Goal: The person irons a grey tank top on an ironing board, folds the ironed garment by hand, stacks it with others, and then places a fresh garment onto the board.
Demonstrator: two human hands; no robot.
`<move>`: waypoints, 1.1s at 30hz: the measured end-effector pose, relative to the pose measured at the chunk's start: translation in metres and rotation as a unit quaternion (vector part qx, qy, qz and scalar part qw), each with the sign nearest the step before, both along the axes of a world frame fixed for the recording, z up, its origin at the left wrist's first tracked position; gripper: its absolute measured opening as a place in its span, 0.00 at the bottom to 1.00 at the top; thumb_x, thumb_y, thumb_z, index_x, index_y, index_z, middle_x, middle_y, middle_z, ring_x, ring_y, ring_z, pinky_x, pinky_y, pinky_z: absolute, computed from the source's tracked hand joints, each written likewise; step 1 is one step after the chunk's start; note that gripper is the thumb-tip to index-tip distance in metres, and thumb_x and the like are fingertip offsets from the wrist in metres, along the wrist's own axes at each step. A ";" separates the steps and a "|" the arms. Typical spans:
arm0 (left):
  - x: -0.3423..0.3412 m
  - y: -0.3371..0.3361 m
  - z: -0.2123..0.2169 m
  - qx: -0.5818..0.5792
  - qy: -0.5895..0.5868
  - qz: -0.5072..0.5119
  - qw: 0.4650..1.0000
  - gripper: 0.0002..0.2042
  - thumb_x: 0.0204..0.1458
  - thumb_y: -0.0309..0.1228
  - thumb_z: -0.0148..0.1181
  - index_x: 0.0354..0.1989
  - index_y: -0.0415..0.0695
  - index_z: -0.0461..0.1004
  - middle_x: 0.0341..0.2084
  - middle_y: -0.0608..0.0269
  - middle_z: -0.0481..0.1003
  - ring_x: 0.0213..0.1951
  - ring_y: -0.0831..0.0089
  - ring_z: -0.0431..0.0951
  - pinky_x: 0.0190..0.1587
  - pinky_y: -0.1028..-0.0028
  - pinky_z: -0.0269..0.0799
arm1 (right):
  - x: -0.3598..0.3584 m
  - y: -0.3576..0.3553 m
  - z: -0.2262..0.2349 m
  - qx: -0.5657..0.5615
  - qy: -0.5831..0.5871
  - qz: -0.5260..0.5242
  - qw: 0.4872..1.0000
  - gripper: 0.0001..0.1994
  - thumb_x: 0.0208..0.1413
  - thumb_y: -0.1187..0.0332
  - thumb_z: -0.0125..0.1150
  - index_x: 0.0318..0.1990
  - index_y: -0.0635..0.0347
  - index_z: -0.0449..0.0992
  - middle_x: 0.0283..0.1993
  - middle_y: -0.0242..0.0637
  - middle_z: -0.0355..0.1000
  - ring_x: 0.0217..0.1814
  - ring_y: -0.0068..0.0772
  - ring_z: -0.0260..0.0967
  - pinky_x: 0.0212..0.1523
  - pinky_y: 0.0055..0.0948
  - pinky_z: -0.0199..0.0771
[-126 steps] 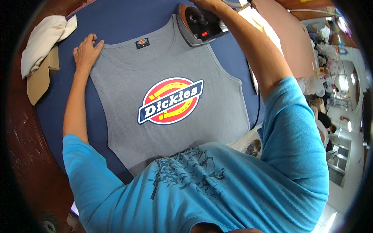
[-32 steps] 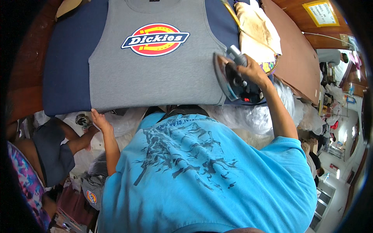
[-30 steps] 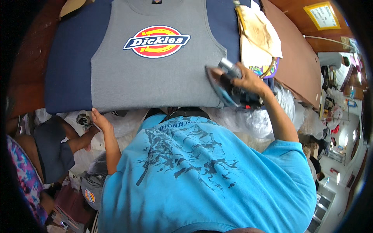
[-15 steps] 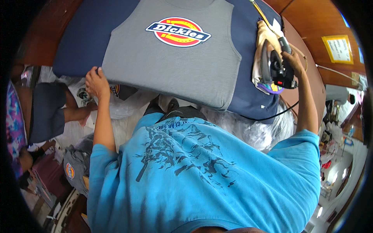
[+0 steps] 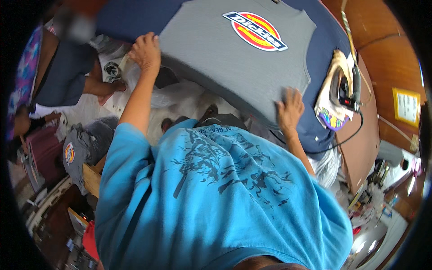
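A grey sleeveless shirt [image 5: 234, 58] with a red, yellow and blue oval badge lies flat on a dark blue padded ironing table [image 5: 321, 58]. My left hand [image 5: 145, 50] grips the shirt's hem at its near left corner. My right hand [image 5: 290, 107] pinches the hem at the near right corner. An electric iron [image 5: 338, 92] rests on the table to the right of the shirt, apart from both hands, its black cord trailing off the edge.
Another seated person [image 5: 58, 81] in dark shorts is at the left. A folded grey garment [image 5: 83, 144] lies on a wooden box at lower left. White plastic bags [image 5: 180, 96] sit under the table edge. A brown board [image 5: 364, 139] and cluttered shelves fill the right.
My right hand has let go of the iron, which now rests at the table's right side, and moved to the shirt's hem. My left hand came up to the hem's left corner.
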State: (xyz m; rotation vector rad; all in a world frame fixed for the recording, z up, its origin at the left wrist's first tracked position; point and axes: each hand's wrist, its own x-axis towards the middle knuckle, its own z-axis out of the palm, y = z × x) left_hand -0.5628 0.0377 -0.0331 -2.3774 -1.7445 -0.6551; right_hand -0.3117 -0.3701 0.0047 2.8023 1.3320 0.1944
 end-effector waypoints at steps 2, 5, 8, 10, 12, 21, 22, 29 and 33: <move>-0.007 0.005 0.001 0.088 -0.011 -0.068 0.994 0.14 0.50 0.44 0.50 0.44 0.59 0.70 0.41 0.71 0.69 0.45 0.67 0.67 0.46 0.54 0.55 | 0.009 -0.007 -0.015 0.103 0.029 -0.071 0.992 0.33 0.52 0.48 0.47 0.62 0.55 0.51 0.63 0.48 0.50 0.65 0.49 0.44 0.59 0.47 0.45; 0.001 0.005 0.014 -0.050 -0.030 -0.098 0.993 0.15 0.52 0.44 0.47 0.45 0.56 0.71 0.41 0.68 0.71 0.46 0.66 0.68 0.47 0.55 0.55 | 0.016 0.020 0.005 0.110 0.066 -0.231 0.965 0.34 0.51 0.50 0.51 0.59 0.63 0.53 0.52 0.47 0.64 0.55 0.47 0.60 0.53 0.46 0.56; 0.050 0.013 0.052 -0.306 -0.065 -0.116 0.943 0.18 0.51 0.47 0.47 0.45 0.52 0.71 0.45 0.59 0.71 0.49 0.62 0.69 0.47 0.54 0.57 | 0.096 -0.016 -0.019 0.234 0.195 -0.251 0.919 0.24 0.44 0.58 0.61 0.41 0.72 0.70 0.30 0.43 0.72 0.31 0.34 0.68 0.33 0.33 0.66; 0.040 0.020 0.052 -0.315 -0.093 -0.114 0.938 0.18 0.53 0.46 0.45 0.40 0.45 0.70 0.39 0.56 0.73 0.44 0.63 0.71 0.45 0.62 0.62 | 0.084 0.007 0.006 0.260 0.362 -0.272 0.853 0.14 0.44 0.62 0.61 0.33 0.65 0.71 0.24 0.31 0.68 0.23 0.24 0.62 0.24 0.26 0.62; 0.018 0.031 0.049 -0.376 -0.234 -0.224 0.868 0.15 0.53 0.43 0.47 0.38 0.45 0.70 0.36 0.61 0.72 0.41 0.69 0.70 0.44 0.67 0.62 | 0.067 0.016 0.039 0.340 0.413 -0.240 0.810 0.11 0.44 0.63 0.61 0.30 0.60 0.70 0.22 0.27 0.64 0.21 0.21 0.59 0.22 0.23 0.59; -0.216 0.073 0.142 -0.346 -0.752 -0.320 0.461 0.11 0.52 0.35 0.53 0.40 0.44 0.70 0.39 0.63 0.73 0.42 0.72 0.72 0.49 0.70 0.64 | -0.038 0.136 0.268 0.433 0.611 0.040 0.661 0.18 0.52 0.58 0.55 0.45 0.62 0.70 0.41 0.37 0.71 0.46 0.32 0.65 0.49 0.31 0.63; -0.231 0.066 0.169 -0.337 -0.789 -0.331 0.394 0.15 0.53 0.34 0.47 0.45 0.38 0.67 0.43 0.56 0.70 0.48 0.68 0.69 0.51 0.64 0.64 | -0.035 0.154 0.284 0.438 0.613 0.027 0.656 0.18 0.52 0.58 0.54 0.44 0.62 0.70 0.40 0.37 0.71 0.46 0.32 0.66 0.49 0.30 0.63; -0.433 0.030 0.283 -0.122 -0.778 -0.332 0.519 0.09 0.53 0.34 0.52 0.39 0.44 0.70 0.33 0.65 0.75 0.38 0.73 0.74 0.44 0.74 0.69 | -0.161 0.326 0.350 0.467 0.651 0.097 0.591 0.14 0.57 0.60 0.48 0.44 0.60 0.70 0.43 0.35 0.71 0.48 0.31 0.66 0.52 0.33 0.62; -0.541 0.019 0.287 -0.058 -0.739 -0.291 0.605 0.15 0.54 0.37 0.49 0.46 0.42 0.67 0.43 0.60 0.71 0.47 0.68 0.70 0.51 0.66 0.63 | -0.215 0.397 0.360 0.388 0.689 0.190 0.581 0.13 0.57 0.61 0.50 0.42 0.60 0.71 0.42 0.35 0.71 0.46 0.30 0.67 0.49 0.32 0.64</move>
